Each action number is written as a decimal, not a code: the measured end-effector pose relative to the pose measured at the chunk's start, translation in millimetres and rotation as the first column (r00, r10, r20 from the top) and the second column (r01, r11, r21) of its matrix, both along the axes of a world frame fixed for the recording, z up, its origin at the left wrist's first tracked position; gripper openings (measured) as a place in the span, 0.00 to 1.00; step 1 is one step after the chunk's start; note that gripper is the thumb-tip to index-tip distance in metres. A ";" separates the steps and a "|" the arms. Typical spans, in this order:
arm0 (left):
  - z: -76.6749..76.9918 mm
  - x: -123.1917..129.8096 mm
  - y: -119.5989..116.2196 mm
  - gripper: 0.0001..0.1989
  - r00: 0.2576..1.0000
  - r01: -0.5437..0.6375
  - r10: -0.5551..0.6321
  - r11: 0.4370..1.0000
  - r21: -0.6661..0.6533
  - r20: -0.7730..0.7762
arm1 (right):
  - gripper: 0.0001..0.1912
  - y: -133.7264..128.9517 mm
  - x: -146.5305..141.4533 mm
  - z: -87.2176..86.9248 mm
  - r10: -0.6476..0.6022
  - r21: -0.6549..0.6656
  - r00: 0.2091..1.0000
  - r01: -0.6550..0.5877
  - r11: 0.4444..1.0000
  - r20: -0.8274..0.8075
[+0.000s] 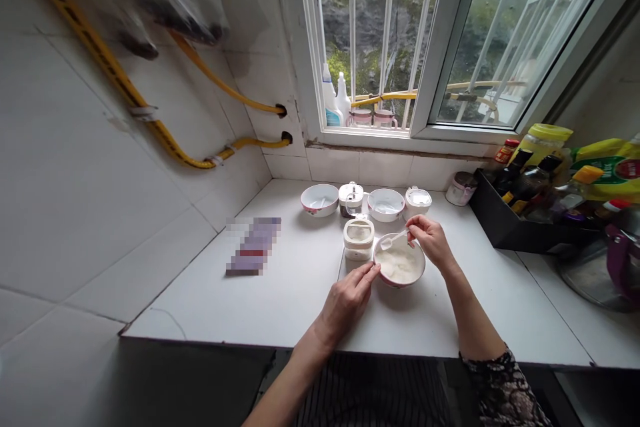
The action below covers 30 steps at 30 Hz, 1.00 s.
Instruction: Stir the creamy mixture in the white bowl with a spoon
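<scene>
1. The right hand is holding a small white plastic spoon by the end of its handle, pinching it narrowly between thumb and fingertips.
2. The spoon is slanting down toward the left, its scoop end lying over the white, powdery contents of the near bowl. Whether the tip is touching them, the view is not showing clearly.
3. The left hand is reaching in low from the left, fingers close together and fingertips touching the near bowl's rim. Whether the thumb is gripping it, I cannot tell; the hand seems to be steadying the bowl.
4. The near bowl is sitting upright on the white surface, between the two hands. The step in hand is looking like spoon work inside this bowl.
5. Just beside the bowl, on its left, a squarish white canister is standing. Behind these, a left-hand bowl, a canister with dark contents, a second back bowl and a white-lidded canister are forming a row.
6. Any further spoon movement is calling, in my judgement, for a light pinch, a level scoop end and steady fingers at the rim; a careless tilt is risking spilled powder.
</scene>
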<state>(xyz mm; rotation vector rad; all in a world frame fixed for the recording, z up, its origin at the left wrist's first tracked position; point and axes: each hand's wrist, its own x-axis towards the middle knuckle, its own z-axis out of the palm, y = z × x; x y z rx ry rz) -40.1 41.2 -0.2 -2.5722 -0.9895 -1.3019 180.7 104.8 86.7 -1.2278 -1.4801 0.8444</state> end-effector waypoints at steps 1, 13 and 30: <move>0.2 0.0 -0.1 0.25 1.000 -0.002 0.002 1.000 0.000 -0.001 | 0.05 -0.6 -1.3 -0.8 0.014 0.003 0.998 -0.014 1.000 0.064; 1.0 0.7 -0.1 0.23 1.000 -0.002 0.002 1.000 0.012 0.005 | 0.06 4.2 1.8 -2.7 0.072 -0.171 0.993 -0.087 0.981 -0.095; 1.4 1.9 -0.1 0.23 1.000 -0.003 0.003 0.999 0.034 0.008 | 0.06 10.3 9.8 -2.9 0.008 -0.230 0.961 -0.074 0.970 -0.276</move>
